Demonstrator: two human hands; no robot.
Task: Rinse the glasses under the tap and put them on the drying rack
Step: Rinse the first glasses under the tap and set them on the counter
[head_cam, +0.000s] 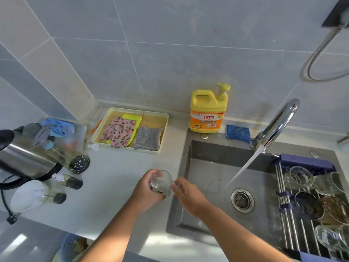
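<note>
1. Currently, the fingers of the left hand (146, 188) are wrapped around a clear glass (162, 183), grasping its left side and base.
2. The fingers of the right hand (186, 193) pinch the right side of the same glass near its rim; both hands hold it together.
3. The glass is tilted and held above the tabletop (117, 176), just left of the sink's (205, 167) left wall.
4. To the right of the fingers, a stream of water (243, 168) runs from the chrome tap (277, 123) into the basin, landing near the drain (242, 199). The glass is apart from the stream.
5. Farther right of the fingers, a drying rack (289, 205) spans the sink and carries several glasses (311, 188) lying on their sides.
6. Beyond the fingers, against the tiled wall, a yellow detergent bottle (207, 112) stands at the back edge of the sink, with a blue scrub pad (238, 133) just beside it.
7. Beyond and to the left of the fingers, a pale tray (162, 120) holds folded cloths (120, 132).
8. Well to the left of the fingers, a steel kettle (24, 157) and further clear glassware (71, 181) rest on the tabletop; motion blur obscures their detail.
</note>
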